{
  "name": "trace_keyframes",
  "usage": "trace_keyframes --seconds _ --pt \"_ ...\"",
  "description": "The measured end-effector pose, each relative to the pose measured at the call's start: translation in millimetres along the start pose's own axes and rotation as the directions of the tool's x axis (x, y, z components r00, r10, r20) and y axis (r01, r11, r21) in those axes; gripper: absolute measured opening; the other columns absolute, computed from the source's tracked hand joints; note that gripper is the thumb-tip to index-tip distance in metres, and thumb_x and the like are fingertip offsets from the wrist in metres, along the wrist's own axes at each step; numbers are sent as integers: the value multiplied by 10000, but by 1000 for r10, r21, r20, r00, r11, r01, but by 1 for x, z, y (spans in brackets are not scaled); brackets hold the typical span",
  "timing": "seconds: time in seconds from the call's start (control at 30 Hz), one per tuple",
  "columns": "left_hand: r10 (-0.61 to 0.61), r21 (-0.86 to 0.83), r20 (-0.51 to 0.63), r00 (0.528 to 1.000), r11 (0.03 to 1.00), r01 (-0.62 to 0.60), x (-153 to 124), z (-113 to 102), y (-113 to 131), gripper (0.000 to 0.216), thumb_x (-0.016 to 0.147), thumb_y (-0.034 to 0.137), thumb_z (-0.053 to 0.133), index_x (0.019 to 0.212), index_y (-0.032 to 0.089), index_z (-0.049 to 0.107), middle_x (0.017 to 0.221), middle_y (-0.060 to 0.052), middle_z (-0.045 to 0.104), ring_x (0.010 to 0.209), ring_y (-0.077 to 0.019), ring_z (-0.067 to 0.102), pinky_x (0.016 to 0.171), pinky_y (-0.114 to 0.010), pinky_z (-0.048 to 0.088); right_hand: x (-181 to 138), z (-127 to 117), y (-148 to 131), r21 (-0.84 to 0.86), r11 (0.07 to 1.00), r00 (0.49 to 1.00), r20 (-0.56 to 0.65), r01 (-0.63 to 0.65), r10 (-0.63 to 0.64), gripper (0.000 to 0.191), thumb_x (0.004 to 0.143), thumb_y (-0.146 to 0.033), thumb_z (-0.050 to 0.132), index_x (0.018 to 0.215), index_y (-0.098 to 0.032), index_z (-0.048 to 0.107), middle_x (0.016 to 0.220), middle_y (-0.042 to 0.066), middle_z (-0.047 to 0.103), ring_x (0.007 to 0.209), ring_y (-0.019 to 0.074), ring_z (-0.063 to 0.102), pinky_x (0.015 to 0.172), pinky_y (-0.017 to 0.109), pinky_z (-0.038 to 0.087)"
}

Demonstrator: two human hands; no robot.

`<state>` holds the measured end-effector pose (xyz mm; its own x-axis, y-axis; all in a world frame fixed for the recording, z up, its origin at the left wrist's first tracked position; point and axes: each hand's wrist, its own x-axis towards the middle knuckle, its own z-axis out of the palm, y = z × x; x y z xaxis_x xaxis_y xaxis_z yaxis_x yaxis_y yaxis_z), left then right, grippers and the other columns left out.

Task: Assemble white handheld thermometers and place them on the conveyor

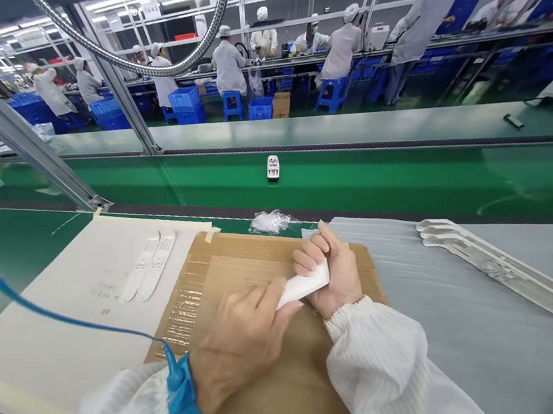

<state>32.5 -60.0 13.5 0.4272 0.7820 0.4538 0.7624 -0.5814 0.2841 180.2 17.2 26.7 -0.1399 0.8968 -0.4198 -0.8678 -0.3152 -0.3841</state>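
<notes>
A smooth white plastic piece (305, 286), oblong with a blunt end, is held above a taped cardboard sheet (315, 386). My left hand (243, 337), with a blue wrist strap (183, 394) and cord, pinches its lower left end between thumb and fingers. Around its upper right end, the fingers of my right hand (332, 271) are curled. Part of the piece is hidden by both hands, so its exact kind does not show. To the left, two slim white plastic parts (149, 265) lie side by side on a white sheet (56, 314).
Long white plastic shells (501, 265) lie stacked on grey foam (498, 375) at right. A crumpled clear bag (270, 222) sits behind the cardboard. One small device (273, 168) rests on the green conveyor belt (361, 177). A metal post (110, 86) rises at left; several people work beyond.
</notes>
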Motion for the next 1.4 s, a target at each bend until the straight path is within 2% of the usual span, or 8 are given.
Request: trace_keyframes --seconds 0.23,0.5,0.8,0.9,1.0,1.2,1.3,1.4 --pt "11 49 -33 999 999 -9 3 1 1 281 1040 329 445 1213 150 574 941 -54 748 755 -197 717 581 -302 527 0 -1 -2 -53 996 998 22 68 -67 516 980 -383 510 520 -208 355 401 -63 331 322 80 320 296 198 282" --pt "-159 62 191 969 987 150 13 -8 8 402 1036 422 385 1283 209 620 868 -84 748 733 -252 711 534 -323 443 -1 -1 8 -107 991 996 35 80 -76 457 987 -393 480 573 -200 470 456 -33 425 375 93 400 345 198 374" --pt "-244 -190 263 933 935 298 10 -3 1 414 1008 457 414 1258 226 648 923 -107 754 799 -274 701 648 -353 480 2 -5 11 -173 983 998 -14 56 -59 448 909 -410 620 565 -216 409 444 -68 348 363 79 328 348 193 344" --pt "-292 -434 412 863 770 468 29 -24 -29 352 995 470 458 1054 244 721 813 -52 735 666 -192 641 580 -282 436 8 -9 15 -260 955 990 57 141 -130 339 866 -454 683 671 -206 559 573 -9 568 527 129 552 498 232 501" --pt "-397 -466 605 690 526 712 60 -56 -84 357 971 487 513 1080 203 702 782 -58 731 449 -110 466 428 -228 282 12 -13 18 -386 894 974 111 226 -198 298 815 -477 753 838 -194 661 953 71 737 818 178 674 715 276 573" --pt "-747 -294 214 629 565 771 121 -85 -192 205 964 290 594 1032 104 647 820 -55 708 525 -87 523 489 -208 381 13 -18 18 -402 888 975 106 224 -198 293 761 -422 813 903 -204 680 1012 64 740 715 137 640 632 247 534" --pt "-763 -219 58 644 619 754 146 -72 -220 274 957 365 621 1067 114 635 983 -51 667 807 -156 642 723 -307 551 12 -17 18 -417 881 975 96 224 -202 297 753 -425 819 889 -200 681 1014 57 729 688 123 617 608 236 519" --pt "-742 -131 -18 670 666 734 176 -40 -227 295 941 357 645 1125 128 632 1186 -95 630 1067 -226 619 939 -443 528 12 -16 17 -430 877 977 90 214 -194 318 756 -456 813 882 -198 676 989 51 715 671 118 594 591 226 503"
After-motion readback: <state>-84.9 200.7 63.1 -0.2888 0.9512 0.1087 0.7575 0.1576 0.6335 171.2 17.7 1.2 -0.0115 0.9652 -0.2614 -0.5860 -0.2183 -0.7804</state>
